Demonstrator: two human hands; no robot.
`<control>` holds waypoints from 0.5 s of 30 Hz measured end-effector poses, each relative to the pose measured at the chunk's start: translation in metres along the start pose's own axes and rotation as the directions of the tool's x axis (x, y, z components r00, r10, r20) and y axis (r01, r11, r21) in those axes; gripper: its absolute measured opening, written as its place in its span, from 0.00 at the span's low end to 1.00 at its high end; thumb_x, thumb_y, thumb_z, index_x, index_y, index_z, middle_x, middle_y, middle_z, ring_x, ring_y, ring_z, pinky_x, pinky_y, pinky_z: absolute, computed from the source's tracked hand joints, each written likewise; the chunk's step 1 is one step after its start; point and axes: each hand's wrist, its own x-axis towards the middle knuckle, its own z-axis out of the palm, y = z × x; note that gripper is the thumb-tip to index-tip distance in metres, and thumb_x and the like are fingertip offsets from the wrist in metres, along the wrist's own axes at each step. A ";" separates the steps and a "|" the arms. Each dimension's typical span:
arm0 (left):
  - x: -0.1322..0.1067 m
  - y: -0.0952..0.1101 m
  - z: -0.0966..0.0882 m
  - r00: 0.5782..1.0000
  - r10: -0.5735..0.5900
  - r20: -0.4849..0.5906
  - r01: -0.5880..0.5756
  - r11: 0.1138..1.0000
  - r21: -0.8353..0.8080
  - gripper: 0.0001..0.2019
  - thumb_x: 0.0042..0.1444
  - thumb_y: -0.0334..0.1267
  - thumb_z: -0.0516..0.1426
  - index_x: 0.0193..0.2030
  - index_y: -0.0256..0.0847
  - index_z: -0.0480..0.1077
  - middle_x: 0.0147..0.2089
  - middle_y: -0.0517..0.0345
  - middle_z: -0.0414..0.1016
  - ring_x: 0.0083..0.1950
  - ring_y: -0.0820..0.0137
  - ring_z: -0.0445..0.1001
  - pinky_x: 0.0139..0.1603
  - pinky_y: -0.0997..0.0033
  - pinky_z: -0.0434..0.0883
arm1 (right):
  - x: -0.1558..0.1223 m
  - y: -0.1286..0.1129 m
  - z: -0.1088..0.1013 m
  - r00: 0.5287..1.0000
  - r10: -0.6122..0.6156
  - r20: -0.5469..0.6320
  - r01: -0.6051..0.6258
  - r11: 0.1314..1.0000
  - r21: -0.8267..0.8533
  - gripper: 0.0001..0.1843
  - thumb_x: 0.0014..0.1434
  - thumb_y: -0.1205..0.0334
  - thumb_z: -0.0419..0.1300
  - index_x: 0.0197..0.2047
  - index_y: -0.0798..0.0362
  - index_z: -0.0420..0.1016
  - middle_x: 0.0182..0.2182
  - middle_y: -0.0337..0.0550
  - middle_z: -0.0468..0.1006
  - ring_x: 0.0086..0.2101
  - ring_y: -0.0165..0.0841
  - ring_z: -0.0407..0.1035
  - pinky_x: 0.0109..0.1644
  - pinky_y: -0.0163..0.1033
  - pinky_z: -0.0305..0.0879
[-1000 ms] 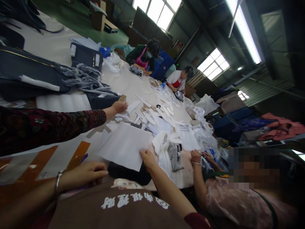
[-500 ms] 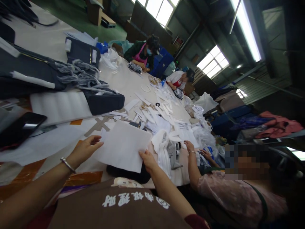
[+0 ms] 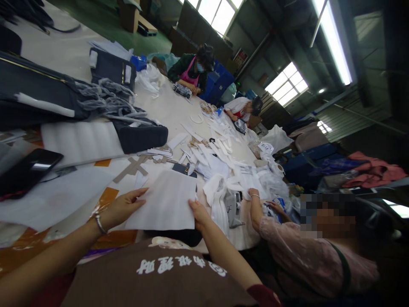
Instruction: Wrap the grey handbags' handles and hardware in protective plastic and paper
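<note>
White sheet (image 3: 162,200) pinched in right grip (image 3: 198,214)

The sheet (image 3: 161,202) is white, the top (image 3: 153,273) brown.

Light src: daylight via windows (image 3: 286,83), plus fluorescent tube (image 3: 334,42) o/head.
Brightness: table (image 3: 166,111) well lit, roof dim.
Glare: windows, tube blown out.
Shadows: soft on white sheet (image 3: 162,200); deep at lower R, under table.
Distortion: strong wide-angle bow at edges, frame tilted.
Focus: mid-frame fairly sharp; mosaic blur patch (image 3: 327,215) lower R.
</note>
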 end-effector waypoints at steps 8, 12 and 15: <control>-0.013 0.004 0.015 0.726 0.296 0.621 -0.656 0.570 0.495 0.24 0.59 0.29 0.51 0.56 0.59 0.74 0.67 0.62 0.65 0.57 0.58 0.73 0.57 0.59 0.71 | 0.011 -0.008 0.005 0.992 0.118 -0.033 -0.115 0.990 0.084 0.14 0.55 0.58 0.61 0.45 0.53 0.72 0.32 0.45 0.80 0.39 0.41 0.76 0.45 0.50 0.74; -0.010 0.003 0.022 0.710 0.228 0.666 -0.695 0.377 0.612 0.26 0.61 0.28 0.48 0.61 0.57 0.70 0.68 0.59 0.63 0.49 0.60 0.78 0.49 0.64 0.74 | 0.007 -0.014 0.008 0.986 0.160 -0.038 -0.156 0.984 0.086 0.18 0.63 0.49 0.55 0.46 0.54 0.72 0.33 0.47 0.79 0.42 0.42 0.76 0.47 0.51 0.73; -0.010 0.009 0.029 0.719 0.216 0.661 -0.688 0.360 0.631 0.25 0.62 0.30 0.48 0.63 0.56 0.68 0.69 0.57 0.61 0.44 0.61 0.79 0.44 0.65 0.74 | -0.001 -0.016 0.011 0.989 0.074 0.127 -0.084 0.993 0.078 0.24 0.62 0.40 0.54 0.46 0.53 0.72 0.35 0.48 0.79 0.45 0.43 0.75 0.49 0.51 0.73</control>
